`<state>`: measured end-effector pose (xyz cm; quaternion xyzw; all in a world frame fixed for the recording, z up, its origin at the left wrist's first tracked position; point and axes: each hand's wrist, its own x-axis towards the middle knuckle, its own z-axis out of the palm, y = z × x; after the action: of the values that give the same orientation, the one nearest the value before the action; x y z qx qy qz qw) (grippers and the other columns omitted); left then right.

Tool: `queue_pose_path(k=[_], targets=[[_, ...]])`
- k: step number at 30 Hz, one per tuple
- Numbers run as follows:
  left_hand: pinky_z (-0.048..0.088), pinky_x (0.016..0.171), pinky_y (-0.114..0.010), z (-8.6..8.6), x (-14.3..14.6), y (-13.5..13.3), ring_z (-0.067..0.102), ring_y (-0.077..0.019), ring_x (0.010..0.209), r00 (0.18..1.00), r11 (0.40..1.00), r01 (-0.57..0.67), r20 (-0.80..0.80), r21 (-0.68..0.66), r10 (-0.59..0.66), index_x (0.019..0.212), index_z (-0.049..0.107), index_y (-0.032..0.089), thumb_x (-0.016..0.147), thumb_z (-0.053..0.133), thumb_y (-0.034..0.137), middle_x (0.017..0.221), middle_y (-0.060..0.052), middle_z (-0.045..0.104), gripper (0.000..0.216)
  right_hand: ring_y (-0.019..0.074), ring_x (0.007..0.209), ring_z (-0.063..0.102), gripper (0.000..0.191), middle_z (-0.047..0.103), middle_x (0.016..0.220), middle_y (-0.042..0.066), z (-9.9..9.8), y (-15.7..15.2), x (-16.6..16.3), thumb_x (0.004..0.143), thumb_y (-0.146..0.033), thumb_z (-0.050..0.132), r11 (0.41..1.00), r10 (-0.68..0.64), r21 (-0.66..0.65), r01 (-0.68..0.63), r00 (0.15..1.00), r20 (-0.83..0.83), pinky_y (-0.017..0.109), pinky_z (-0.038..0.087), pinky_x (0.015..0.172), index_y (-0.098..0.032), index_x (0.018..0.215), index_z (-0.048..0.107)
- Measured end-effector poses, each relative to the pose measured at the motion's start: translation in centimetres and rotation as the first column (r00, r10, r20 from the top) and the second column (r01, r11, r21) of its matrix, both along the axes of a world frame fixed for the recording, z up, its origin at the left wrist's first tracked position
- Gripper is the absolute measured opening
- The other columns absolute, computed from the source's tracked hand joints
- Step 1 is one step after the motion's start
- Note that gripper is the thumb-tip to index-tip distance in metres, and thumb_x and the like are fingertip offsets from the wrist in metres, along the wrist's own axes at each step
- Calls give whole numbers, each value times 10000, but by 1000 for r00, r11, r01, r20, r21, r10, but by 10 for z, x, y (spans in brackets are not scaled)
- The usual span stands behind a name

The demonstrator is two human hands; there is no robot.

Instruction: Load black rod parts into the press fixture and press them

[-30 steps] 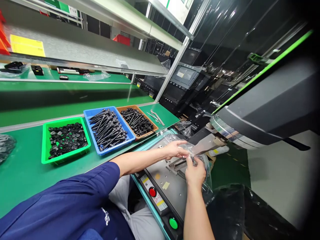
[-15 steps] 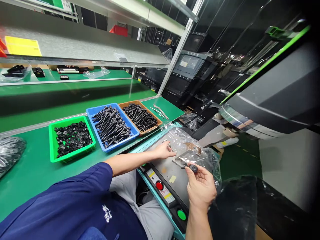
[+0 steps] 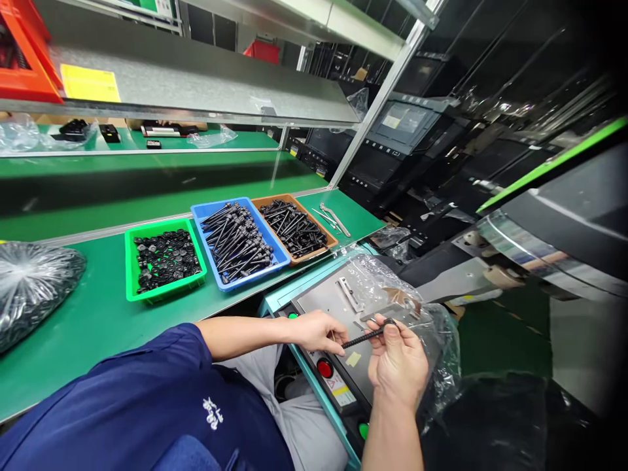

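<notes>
A black ribbed rod point(image 3: 362, 339) stretches between my two hands above the machine's grey metal plate point(image 3: 314, 297). My left hand point(image 3: 321, 332) is closed on the rod's left end, thumb and fingers pinched together. The other end, with a dark round head, sits between the thumb and fingers of my right hand point(image 3: 397, 356). My right fingers partly hide that head. Behind the hands, a small metal fixture point(image 3: 349, 294) is mounted on the plate, and clear plastic film point(image 3: 380, 271) covers part of it.
A green bin point(image 3: 130, 261) holds black round caps, a blue bin point(image 3: 235, 282) long black rods, a brown bin point(image 3: 328, 239) black ribbed pieces. Metal tools point(image 3: 336, 219) lie beyond. Red point(image 3: 324, 368) and green point(image 3: 364, 430) buttons line the machine's front. A bagged bundle point(image 3: 36, 288) rests left.
My left hand has come back from the metal fixture toward my body and now grips the rod's end. The rod has turned in my right hand. The camera view has shifted left.
</notes>
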<state>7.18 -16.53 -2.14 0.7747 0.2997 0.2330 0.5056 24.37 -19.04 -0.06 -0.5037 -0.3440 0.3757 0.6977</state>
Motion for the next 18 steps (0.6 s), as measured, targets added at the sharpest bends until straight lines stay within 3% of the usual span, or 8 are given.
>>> queue_pose_path(k=[3,6,13,18], targets=[[425,676,-184,-3,-4,1,611,-115,736,999,999,-45,14,17,45,1006,728,158,826,716,270,827,-15,706,213,227,811,691,595,716,949,96,-4,-8,-7,605,-476,858,987,113,-120,-102,990,85,347,567,683,-168,1056,623],[413,661,-180,-7,-8,0,590,-108,721,998,998,-70,8,-4,70,1015,735,161,851,679,259,828,-13,703,198,246,855,684,582,717,988,131,-13,-13,-9,633,-526,826,963,200,-221,-153,956,212,372,560,751,-139,1040,674],[450,679,-194,-23,-11,-5,598,-108,710,989,971,-34,133,-237,67,1039,717,138,865,656,272,830,-23,694,229,179,702,632,534,693,829,65,-27,-6,-15,598,-542,844,982,128,-168,-82,948,292,301,534,650,-154,922,672],[449,679,-191,-23,-22,-10,618,-111,730,988,962,-65,119,-264,100,1073,707,159,842,692,264,818,-10,695,253,159,612,604,526,648,741,26,-30,5,-26,562,-536,858,977,164,-184,-109,935,315,267,514,550,-170,852,615]])
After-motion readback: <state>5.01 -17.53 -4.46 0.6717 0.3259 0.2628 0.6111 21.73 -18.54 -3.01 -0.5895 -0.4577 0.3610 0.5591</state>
